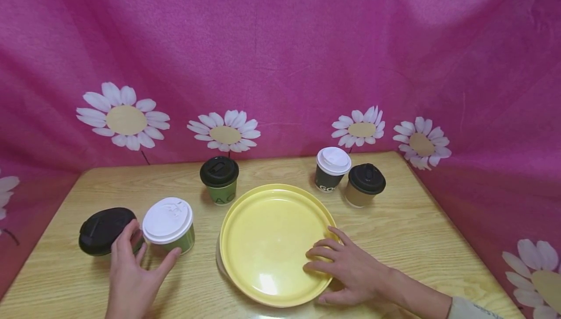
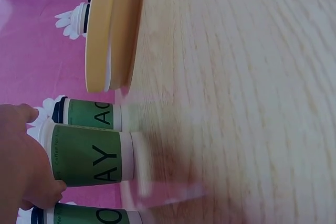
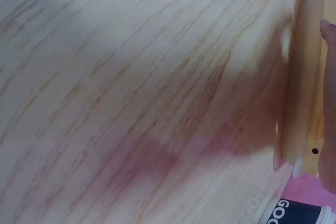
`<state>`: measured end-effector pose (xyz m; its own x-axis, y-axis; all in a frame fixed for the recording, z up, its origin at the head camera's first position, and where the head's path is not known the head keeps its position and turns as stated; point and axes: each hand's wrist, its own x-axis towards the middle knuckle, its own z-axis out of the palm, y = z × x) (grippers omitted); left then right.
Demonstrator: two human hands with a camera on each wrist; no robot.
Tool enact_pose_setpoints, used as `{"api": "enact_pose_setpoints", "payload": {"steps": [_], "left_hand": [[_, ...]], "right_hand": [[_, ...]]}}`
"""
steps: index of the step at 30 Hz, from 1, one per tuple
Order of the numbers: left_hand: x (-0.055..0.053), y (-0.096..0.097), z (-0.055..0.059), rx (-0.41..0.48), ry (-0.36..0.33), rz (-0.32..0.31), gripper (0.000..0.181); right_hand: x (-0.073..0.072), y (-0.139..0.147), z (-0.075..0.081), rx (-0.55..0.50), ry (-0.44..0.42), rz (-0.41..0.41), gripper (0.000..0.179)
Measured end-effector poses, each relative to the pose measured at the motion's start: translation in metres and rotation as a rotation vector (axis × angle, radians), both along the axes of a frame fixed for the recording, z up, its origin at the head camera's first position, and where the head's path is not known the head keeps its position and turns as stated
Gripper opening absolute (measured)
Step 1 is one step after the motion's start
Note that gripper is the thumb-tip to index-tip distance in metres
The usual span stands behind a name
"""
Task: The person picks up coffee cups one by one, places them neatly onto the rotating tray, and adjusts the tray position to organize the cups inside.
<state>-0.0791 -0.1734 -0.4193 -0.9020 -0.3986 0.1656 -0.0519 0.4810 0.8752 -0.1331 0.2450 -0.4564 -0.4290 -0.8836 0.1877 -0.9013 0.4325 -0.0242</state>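
Note:
My left hand (image 1: 133, 270) reaches around a green paper cup (image 1: 168, 221) with a white lid, thumb and fingers spread on either side. In the left wrist view this cup (image 2: 86, 155) stands upright, marked "AY"; whether skin touches it is unclear. Left of it, partly behind my fingers, is a cup with a black lid (image 1: 105, 231). My right hand (image 1: 350, 270) lies at the right edge of a round yellow tray (image 1: 267, 241), fingers loosely bent over the rim and thumb outside. In the right wrist view, fingers lie over the tray's side (image 3: 304, 87); any contact is hard to tell.
Behind the tray at left stands a green cup with a black lid (image 1: 220, 180). At back right are a dark cup with a white lid (image 1: 330, 170) and a brown cup with a black lid (image 1: 364, 187). A pink flowered cloth (image 1: 280, 65) surrounds the wooden table (image 1: 416, 241).

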Motion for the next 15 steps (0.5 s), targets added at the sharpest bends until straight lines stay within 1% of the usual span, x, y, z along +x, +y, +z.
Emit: {"api": "enact_pose_setpoints", "payload": {"steps": [6, 11, 15], "left_hand": [[-0.0039, -0.0008, 0.0033, 0.003, -0.039, -0.004, 0.105], [-0.0074, -0.0021, 0.0026, 0.003, -0.073, -0.021, 0.106], [-0.0083, -0.0020, 0.0008, -0.003, -0.077, -0.023, 0.105]], "right_hand": [[0.0005, -0.0004, -0.0003, -0.008, 0.003, 0.001, 0.053], [0.0007, -0.0009, -0.0006, -0.009, -0.004, -0.001, 0.052], [0.0005, -0.0010, -0.0013, -0.016, 0.007, 0.009, 0.051]]}}
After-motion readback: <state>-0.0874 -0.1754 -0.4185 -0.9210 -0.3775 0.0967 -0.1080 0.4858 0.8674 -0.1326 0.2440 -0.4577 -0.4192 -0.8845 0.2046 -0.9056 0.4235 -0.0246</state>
